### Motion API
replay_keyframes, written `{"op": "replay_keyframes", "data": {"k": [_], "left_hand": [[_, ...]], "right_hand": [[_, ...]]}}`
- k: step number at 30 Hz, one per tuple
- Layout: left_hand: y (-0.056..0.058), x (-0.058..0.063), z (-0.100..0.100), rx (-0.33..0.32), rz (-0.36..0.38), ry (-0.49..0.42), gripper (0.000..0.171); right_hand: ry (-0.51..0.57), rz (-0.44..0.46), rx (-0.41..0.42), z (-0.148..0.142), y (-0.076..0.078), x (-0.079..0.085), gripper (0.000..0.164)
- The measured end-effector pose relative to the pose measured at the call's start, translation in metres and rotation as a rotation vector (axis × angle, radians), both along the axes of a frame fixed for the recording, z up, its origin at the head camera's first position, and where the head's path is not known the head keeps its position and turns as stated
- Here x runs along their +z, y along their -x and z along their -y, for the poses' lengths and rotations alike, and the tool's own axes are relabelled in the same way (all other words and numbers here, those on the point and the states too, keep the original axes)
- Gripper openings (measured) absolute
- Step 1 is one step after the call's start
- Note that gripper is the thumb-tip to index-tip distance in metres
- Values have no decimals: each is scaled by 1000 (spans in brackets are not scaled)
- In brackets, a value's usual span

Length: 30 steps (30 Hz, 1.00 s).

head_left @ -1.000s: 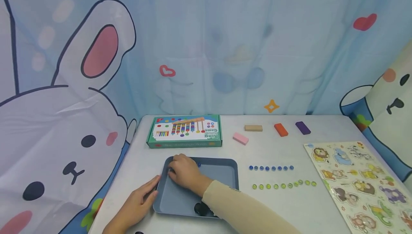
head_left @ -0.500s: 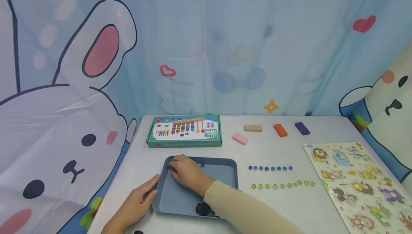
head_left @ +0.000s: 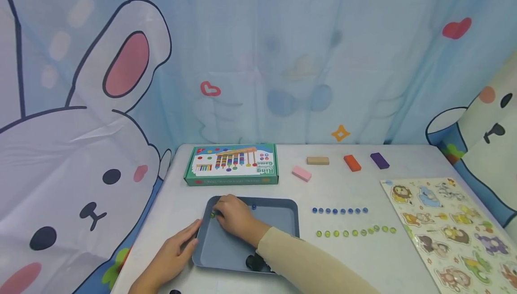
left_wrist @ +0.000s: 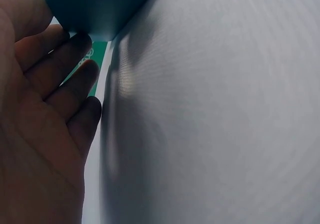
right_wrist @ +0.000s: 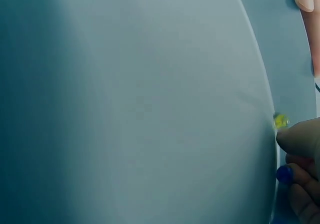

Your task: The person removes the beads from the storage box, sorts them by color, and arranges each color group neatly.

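Note:
My right hand [head_left: 234, 215] reaches into the far left corner of a blue-grey tray [head_left: 226, 251], fingers curled down. In the right wrist view a yellow-green marble [right_wrist: 281, 120] lies just beyond one digit's tip. A blue marble [right_wrist: 285, 174] sits at another fingertip; I cannot tell whether it is pinched. Another blue marble [head_left: 253, 207] lies in the tray to the right of this hand. My left hand [head_left: 171, 253] rests against the tray's left side, fingers extended and loosely bent. In the left wrist view its fingertips [left_wrist: 90, 68] are right beside the tray wall.
Right of the tray run a row of blue marbles [head_left: 335, 211] and a row of yellow-green marbles [head_left: 355, 233]. Behind stand a green game box [head_left: 231, 180] and pink [head_left: 302, 173], tan [head_left: 317, 161], orange [head_left: 352, 163] and purple [head_left: 380, 160] blocks. An animal puzzle board [head_left: 456, 235] lies far right.
The right hand's fingers have shifted slightly in the tray's corner, and a yellow-green marble now shows beside them. The blue marble in the tray has rolled slightly right. The left hand stays put.

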<state>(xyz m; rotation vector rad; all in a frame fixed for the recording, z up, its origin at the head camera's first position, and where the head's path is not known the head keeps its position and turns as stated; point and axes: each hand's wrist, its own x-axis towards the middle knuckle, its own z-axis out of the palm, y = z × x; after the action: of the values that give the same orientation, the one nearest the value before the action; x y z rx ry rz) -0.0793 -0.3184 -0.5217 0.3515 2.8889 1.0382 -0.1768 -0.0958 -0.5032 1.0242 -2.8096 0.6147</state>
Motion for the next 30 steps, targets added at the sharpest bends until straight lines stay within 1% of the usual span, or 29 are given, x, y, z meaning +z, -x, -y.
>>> {"op": "replay_keyframes", "data": {"k": [5, 11, 14, 18, 22, 26, 30], "left_hand": [[-1, 0, 0, 13, 20, 8, 53], [0, 1, -1, 9, 12, 4, 52], [0, 2, -2, 10, 11, -3, 52], [0, 1, -3, 7, 11, -9, 52], [0, 1, -4, -4, -13, -13, 51], [0, 2, -4, -29, -52, -14, 51], [-1, 3, -2, -27, -32, -14, 51]], "right_hand": [[-6, -10, -4, -10, -3, -1, 20], [18, -15, 0, -16, -2, -3, 16], [24, 13, 7, -18, -1, -5, 16], [55, 83, 23, -25, -2, -6, 18], [96, 118, 23, -33, -2, -6, 19], [101, 124, 14, -38, -1, -9, 16], [80, 106, 41, -34, 1, -13, 21]]}}
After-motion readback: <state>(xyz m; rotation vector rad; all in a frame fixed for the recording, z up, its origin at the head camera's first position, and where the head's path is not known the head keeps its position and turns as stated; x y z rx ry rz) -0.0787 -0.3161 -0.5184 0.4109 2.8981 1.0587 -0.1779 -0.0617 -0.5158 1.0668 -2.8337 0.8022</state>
